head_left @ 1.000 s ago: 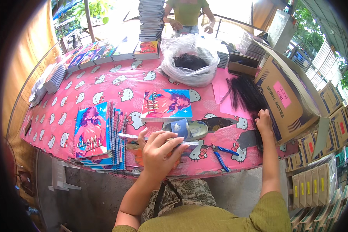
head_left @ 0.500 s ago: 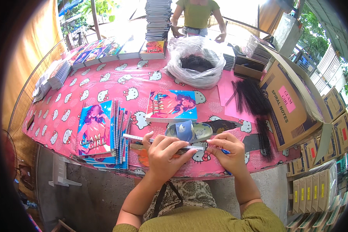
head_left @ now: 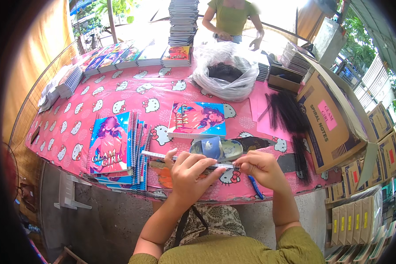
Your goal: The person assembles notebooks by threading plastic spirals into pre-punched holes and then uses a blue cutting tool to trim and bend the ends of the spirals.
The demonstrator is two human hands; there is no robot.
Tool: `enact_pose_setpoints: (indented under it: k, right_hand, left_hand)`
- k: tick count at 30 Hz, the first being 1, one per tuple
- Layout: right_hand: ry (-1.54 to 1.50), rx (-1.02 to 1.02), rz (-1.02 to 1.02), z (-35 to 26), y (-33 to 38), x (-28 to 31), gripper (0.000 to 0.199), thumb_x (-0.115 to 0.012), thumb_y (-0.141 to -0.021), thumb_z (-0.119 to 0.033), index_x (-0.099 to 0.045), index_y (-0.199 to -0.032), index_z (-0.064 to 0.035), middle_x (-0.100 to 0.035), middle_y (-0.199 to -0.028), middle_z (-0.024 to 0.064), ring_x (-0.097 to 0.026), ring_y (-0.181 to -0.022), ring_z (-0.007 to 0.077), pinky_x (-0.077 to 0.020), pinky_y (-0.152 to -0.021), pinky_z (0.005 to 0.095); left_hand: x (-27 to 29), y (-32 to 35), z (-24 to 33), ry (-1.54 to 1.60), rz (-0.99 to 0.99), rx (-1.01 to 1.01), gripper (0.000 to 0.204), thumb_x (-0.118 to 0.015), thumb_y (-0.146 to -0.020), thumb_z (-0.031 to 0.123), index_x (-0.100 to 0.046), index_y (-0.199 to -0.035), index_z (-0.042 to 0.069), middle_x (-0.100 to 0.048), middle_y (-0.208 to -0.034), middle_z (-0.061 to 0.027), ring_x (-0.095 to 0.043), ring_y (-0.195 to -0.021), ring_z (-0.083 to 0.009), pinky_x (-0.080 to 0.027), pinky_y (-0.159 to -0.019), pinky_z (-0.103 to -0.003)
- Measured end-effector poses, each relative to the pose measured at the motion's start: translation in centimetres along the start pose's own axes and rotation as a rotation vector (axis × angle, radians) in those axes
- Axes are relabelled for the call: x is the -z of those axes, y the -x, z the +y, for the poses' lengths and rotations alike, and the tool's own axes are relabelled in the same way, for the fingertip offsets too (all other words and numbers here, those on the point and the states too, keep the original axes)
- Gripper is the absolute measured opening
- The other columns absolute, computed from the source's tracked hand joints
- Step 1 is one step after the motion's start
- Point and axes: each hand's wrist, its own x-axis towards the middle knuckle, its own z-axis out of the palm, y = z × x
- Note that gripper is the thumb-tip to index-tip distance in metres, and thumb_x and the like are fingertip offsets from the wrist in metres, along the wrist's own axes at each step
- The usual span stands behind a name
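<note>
My left hand (head_left: 191,174) is closed around a notebook (head_left: 156,155), held edge up so that its thin white spine edge faces me. At the notebook's right end, my right hand (head_left: 262,170) pinches its fingertips together; what lies between them is too small to make out. Just beyond both hands a slide sandal (head_left: 210,148) with a blue strap lies on the table. Below my right hand rests a blue-handled tool (head_left: 255,187). A notebook with a pink and blue cover (head_left: 197,119) lies flat farther off. To the left stands a pile of spiral-bound notebooks (head_left: 111,145).
Black spiral coils (head_left: 288,112) lie at right, beside an open cardboard box (head_left: 334,116). More coils fill a clear plastic bag (head_left: 224,83). Notebook stacks (head_left: 149,57) line the pink table's (head_left: 132,94) far side. A person (head_left: 233,22) stands opposite.
My right fingers have curled in closer at the notebook's end, and more of the blue-handled tool shows. The person opposite has moved their hands.
</note>
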Motion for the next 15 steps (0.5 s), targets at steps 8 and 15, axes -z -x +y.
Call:
enact_pose_setpoints:
  k: [8,15]
  right_hand:
    - [0.434,0.285,0.201,-1.0,0.2,-2.6,0.015,-0.068,-0.085,-0.013,-0.063,-0.094,-0.0028,-0.060,-0.077,0.0103,-0.061,-0.069,0.0241,-0.0483,-0.059,0.0336]
    - [0.555,0.307,0.055,0.5,-3.0,0.7,0.028,-0.069,-0.084,-0.018,-0.062,-0.108,-0.0048,-0.064,-0.090,0.0142,-0.065,-0.077,0.0278,-0.0508,-0.066,0.0375]
  left_hand:
    - [0.3,0.0,0.2,-0.016,-0.042,0.029,0.022,-0.082,-0.065,0.026,-0.071,-0.081,0.016,-0.067,-0.079,0.0025,-0.058,-0.076,-0.0153,-0.028,-0.093,-0.038]
    - [0.6,0.4,-0.1,-0.037,-0.034,0.008,0.023,-0.083,-0.063,0.026,-0.071,-0.080,0.017,-0.067,-0.078,0.0039,-0.059,-0.075,-0.0144,-0.030,-0.090,-0.036]
